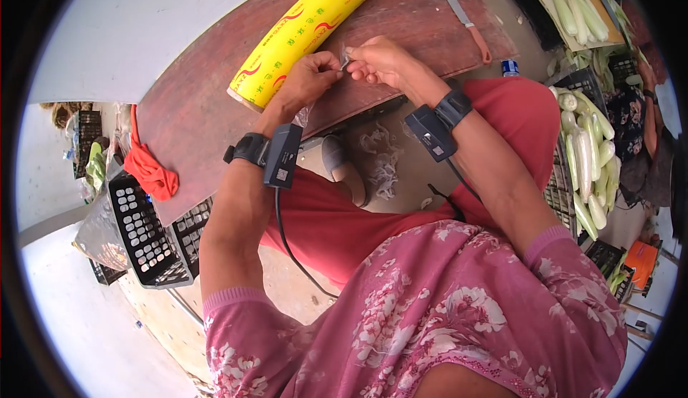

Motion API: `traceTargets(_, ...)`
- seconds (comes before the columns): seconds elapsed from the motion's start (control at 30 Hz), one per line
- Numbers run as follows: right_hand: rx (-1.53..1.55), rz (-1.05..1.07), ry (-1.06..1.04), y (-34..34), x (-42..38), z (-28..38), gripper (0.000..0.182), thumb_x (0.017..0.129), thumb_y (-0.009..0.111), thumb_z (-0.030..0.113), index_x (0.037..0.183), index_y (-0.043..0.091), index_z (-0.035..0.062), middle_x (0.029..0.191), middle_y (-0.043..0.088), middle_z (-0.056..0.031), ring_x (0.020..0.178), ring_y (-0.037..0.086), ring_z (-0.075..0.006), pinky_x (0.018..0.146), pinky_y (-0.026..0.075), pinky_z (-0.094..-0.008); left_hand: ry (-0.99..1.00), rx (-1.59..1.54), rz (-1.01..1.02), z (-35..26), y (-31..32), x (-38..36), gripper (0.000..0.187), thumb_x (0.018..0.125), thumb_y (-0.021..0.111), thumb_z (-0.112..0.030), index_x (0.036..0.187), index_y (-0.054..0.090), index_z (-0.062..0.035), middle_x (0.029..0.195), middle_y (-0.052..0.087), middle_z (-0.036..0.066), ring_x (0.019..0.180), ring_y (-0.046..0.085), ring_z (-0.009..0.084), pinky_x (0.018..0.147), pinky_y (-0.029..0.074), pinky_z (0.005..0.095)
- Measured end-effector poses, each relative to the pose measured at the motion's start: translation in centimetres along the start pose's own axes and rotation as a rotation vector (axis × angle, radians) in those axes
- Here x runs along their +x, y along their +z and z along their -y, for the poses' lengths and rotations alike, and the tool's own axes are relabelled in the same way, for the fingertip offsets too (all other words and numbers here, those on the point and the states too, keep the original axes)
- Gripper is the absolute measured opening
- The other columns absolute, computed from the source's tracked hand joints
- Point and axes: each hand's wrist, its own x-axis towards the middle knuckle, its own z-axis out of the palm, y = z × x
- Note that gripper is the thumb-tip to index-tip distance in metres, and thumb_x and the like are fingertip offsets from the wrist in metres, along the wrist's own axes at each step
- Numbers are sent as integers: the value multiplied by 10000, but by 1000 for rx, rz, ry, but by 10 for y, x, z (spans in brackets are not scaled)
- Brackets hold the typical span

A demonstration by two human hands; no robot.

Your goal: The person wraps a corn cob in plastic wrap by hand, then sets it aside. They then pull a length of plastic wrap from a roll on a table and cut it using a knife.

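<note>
My left hand [313, 77] and my right hand [380, 61] meet above the front part of the reddish table. Both are closed in a pinch, fingertips almost touching. Between them shows a small crumpled bit of clear plastic film [345, 57], partly hidden by the fingers. More see-through film hangs below my left wrist, at the table's edge. Just behind my left hand lies a long yellow roll of plastic film [304, 29] with red and green print. A knife [467, 24] with a reddish handle rests on the table beyond my right hand.
The worn red table [193, 104] curves around in front. An orange-red cloth [150, 165] hangs at its left edge, above black crates [147, 233]. Peeled pale vegetables [589, 154] fill a crate at right, near another person's arm [648, 111]. White scraps [385, 165] litter the floor.
</note>
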Motion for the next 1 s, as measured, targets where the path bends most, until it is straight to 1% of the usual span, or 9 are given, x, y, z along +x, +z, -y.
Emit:
traceTargets(0.1,-31,54,4,3,2,2,204,861,544,119,965,510,-52,793,597,-108,576,541,-115,423,373,-215,-20,0,-4,-9,0,-3,39,839,588,-70,816,557,-75,722,519,-44,639,481,52,581,406,202)
traceTargets(0.3,30,0,-66,9,-1,2,180,850,563,120,942,521,-29,759,598,-76,576,539,-96,428,380,-200,-135,71,-79,-23,-4,-9,21,861,542,-83,877,544,-70,742,550,-15,622,500,68,567,411,204)
traceTargets(0.4,75,-5,-122,7,-3,-1,172,851,559,115,942,523,-27,770,600,-76,576,542,-90,435,394,-190,-118,-104,-152,-25,-7,-14,50,857,535,-79,902,544,-61,760,568,1,613,512,76,547,414,212)
traceTargets(0.5,-38,-50,-140,1,-4,-2,169,861,548,106,958,514,-29,778,603,-80,579,546,-87,440,406,-187,-124,-31,-176,-13,-13,-17,82,849,537,-74,929,544,-58,766,574,10,599,516,81,531,416,220)
traceTargets(0.6,-153,-57,-111,-1,-6,-4,200,864,534,136,967,515,-35,793,615,-98,549,547,-98,437,396,-207,-238,77,-199,-8,-15,-28,105,799,568,-75,897,581,-40,741,593,49,604,555,119,562,454,259)
traceTargets(0.7,-24,-33,-126,3,-4,-8,154,882,542,114,948,512,-22,800,604,-96,581,551,-94,455,415,-193,-230,176,-163,-5,-16,-36,103,786,589,-102,871,588,-43,737,597,54,619,567,128,583,464,279)
traceTargets(0.8,56,-51,-171,4,-3,-13,147,875,554,107,937,511,-20,808,603,-103,584,552,-96,458,415,-196,-197,199,-144,-1,-15,-37,95,810,604,-104,884,567,-57,711,562,6,596,522,95,557,435,241)
traceTargets(0.9,-13,-76,-188,3,-2,-14,142,862,569,84,933,506,-22,806,601,-105,570,543,-92,447,404,-192,-101,324,-188,-1,-9,-41,115,796,630,-111,869,570,-47,679,547,10,611,520,114,574,438,262)
traceTargets(1.0,-59,-77,-217,2,-3,-14,157,850,572,57,963,491,-17,800,597,-104,545,520,-83,435,396,-189,-123,413,-194,-4,-6,-44,153,776,665,-130,856,570,-40,664,541,26,628,518,125,586,437,279)
